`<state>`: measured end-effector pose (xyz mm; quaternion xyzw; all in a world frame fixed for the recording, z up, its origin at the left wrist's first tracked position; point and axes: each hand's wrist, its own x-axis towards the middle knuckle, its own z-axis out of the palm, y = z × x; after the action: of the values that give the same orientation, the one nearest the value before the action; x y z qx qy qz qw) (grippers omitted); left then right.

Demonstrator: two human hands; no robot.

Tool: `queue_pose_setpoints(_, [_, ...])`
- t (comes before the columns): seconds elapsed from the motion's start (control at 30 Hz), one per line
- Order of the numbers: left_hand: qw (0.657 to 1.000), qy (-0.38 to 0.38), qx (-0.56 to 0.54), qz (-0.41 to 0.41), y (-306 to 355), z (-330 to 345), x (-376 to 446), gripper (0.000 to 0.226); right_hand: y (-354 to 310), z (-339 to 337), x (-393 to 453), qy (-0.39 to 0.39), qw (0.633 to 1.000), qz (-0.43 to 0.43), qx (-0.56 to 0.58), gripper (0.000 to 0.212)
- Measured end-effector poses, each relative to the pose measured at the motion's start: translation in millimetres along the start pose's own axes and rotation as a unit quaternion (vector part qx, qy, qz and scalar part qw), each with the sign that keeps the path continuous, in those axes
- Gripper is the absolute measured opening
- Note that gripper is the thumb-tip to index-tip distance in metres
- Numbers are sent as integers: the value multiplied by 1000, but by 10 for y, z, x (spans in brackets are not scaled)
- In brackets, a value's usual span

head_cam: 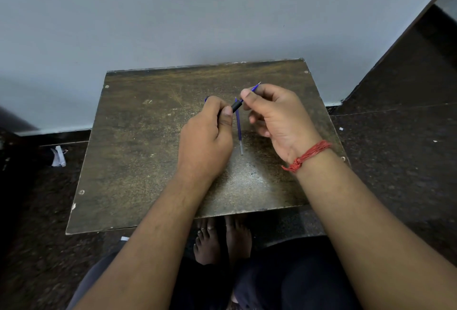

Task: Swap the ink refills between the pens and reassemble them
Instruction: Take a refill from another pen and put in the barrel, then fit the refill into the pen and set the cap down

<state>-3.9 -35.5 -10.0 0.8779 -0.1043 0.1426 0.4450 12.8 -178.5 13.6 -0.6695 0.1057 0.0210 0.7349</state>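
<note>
Both hands hold one blue pen [236, 105] with a black grip above the small wooden table [138, 151]. My left hand [207, 136] is closed around the pen's barrel, whose blue end peeks out past the fist. My right hand [274, 116] pinches the pen's tip section, and the pointed tip sticks out past its fingers at the upper right. A loose blue ink refill [239, 129] lies on the table between the two hands, running toward me, with its pale end nearest me. No second pen body shows.
The table stands against a pale wall [197, 12]. Dark floor surrounds it, with a scrap of white paper [58, 157] at the left. My bare feet [222, 238] rest under the table's near edge. A red thread [306, 155] circles my right wrist.
</note>
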Motion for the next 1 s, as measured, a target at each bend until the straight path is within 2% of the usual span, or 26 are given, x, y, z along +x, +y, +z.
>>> queue_pose_setpoints(0.1, [1000,-2,7,-5,11,-4,-7,14,-40,-103,12,38,999,2,-6,18])
queue_pose_setpoints(0.17, [1000,-1,9,-11,18,-13,-11,15,-61,-241,61,106,993,-28,-43,16])
queue_pose_setpoints(0.23, [1000,0,7,-18,22,-20,-12,15,-60,-409,116,182,967,-71,-164,10])
queue_pose_setpoints(0.3, [1000,0,6,-23,22,-21,-13,15,-44,-544,137,212,922,-85,-314,6])
queue_pose_setpoints(0.4, [1000,-1,7,-25,32,-17,-22,15,8,-607,143,179,866,-60,-462,9])
queue_pose_setpoints(0.57, [1000,1,5,-30,32,-17,-19,15,-14,-525,119,164,810,-73,-558,8])
queue_pose_setpoints(0.8, [999,-1,8,-32,52,-15,-9,16,-62,-460,106,143,773,-40,-617,24])
queue_pose_setpoints(1.0, [1000,0,3,-28,47,-9,-19,16,-81,-406,111,155,751,-12,-642,21])
